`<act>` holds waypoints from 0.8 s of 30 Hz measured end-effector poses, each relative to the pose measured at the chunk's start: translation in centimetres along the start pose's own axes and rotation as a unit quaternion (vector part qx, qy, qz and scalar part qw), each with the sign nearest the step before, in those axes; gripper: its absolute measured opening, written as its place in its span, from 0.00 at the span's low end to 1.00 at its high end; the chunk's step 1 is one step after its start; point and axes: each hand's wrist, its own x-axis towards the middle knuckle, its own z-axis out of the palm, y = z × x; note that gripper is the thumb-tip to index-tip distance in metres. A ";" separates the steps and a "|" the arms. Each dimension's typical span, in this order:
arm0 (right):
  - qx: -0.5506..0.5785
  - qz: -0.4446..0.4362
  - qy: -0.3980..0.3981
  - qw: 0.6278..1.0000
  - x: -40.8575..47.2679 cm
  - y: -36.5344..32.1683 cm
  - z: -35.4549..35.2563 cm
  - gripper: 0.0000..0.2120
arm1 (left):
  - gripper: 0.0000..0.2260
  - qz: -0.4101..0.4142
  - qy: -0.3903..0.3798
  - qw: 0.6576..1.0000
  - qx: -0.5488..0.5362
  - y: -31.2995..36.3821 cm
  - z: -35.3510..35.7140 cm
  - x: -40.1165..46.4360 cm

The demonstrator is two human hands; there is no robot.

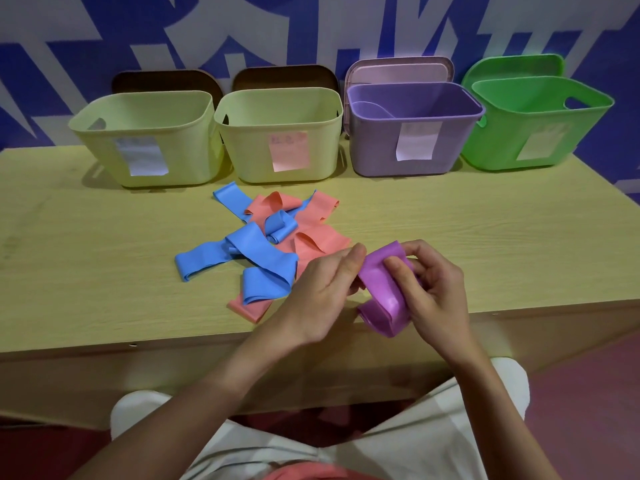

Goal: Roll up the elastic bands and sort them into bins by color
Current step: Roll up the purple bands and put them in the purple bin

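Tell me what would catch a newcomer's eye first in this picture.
Probably the purple elastic band held in both hands, left hand and right hand, at the table's near edge. Next, the tangled pile of blue and pink bands mid-table, then the purple bin and green bin at the back right.

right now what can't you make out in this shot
All in the head view:
- Bin labels, e.g. on the purple bin: too blurred to read.
- Pale bins' insides: hidden by front walls.
- Purple band: how far it is rolled is covered by the left hand and right hand.
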 end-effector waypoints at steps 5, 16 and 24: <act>0.009 0.003 0.000 1.000 0.2 0.0 0.3 0.08 | 0.13 0.097 0.038 0.979 0.173 -0.7 -0.1 -0.2; -0.004 -0.018 -0.043 0.999 -0.1 0.3 0.0 0.14 | 0.18 -0.116 -0.036 0.945 -0.305 0.4 -0.3 0.0; -0.027 -0.018 -0.016 0.999 -0.2 0.7 -0.1 0.04 | 0.21 -0.121 -0.070 0.974 -0.177 0.5 -0.4 0.1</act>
